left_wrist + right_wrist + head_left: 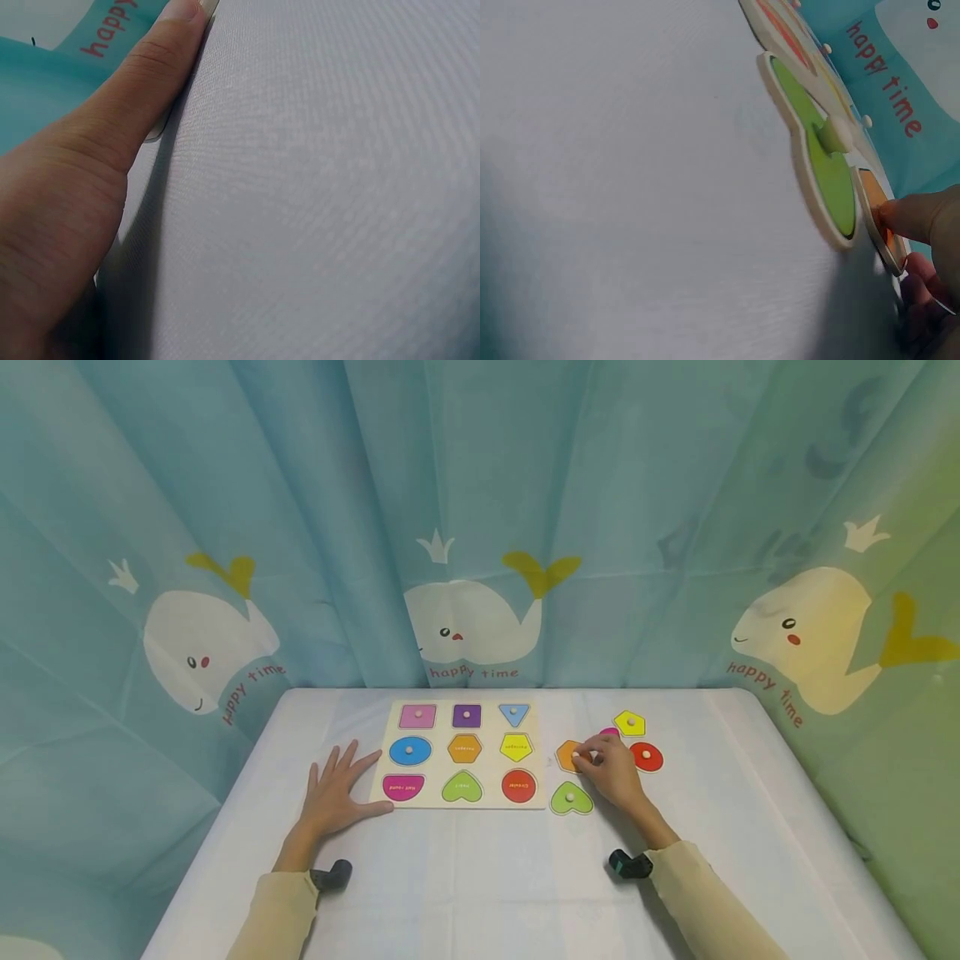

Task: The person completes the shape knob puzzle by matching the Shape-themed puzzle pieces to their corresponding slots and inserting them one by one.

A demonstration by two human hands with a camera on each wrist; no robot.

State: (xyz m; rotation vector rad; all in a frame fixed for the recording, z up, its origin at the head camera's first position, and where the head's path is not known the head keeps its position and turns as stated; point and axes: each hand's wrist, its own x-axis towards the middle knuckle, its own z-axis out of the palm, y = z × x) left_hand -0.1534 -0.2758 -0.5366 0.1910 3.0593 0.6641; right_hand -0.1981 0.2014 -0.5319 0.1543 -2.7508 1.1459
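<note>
My left hand lies spread at the left side of a cream shape-puzzle board. Its index fingertip and thumb touch the board's edge. Right of the board, my right hand pinches the small knob of an orange hexagon piece between thumb and fingers. In the right wrist view this hexagon looks tilted; whether it is off the table cannot be told. A green heart piece lies just in front. Past the hand are a red circle, a yellow pentagon and a partly hidden magenta piece.
Knobbed pieces sit in the board: a pink rectangle, a purple square, a blue triangle and a blue oval. The other slots show printed colours. A white cloth covers the table; a whale-print curtain hangs behind.
</note>
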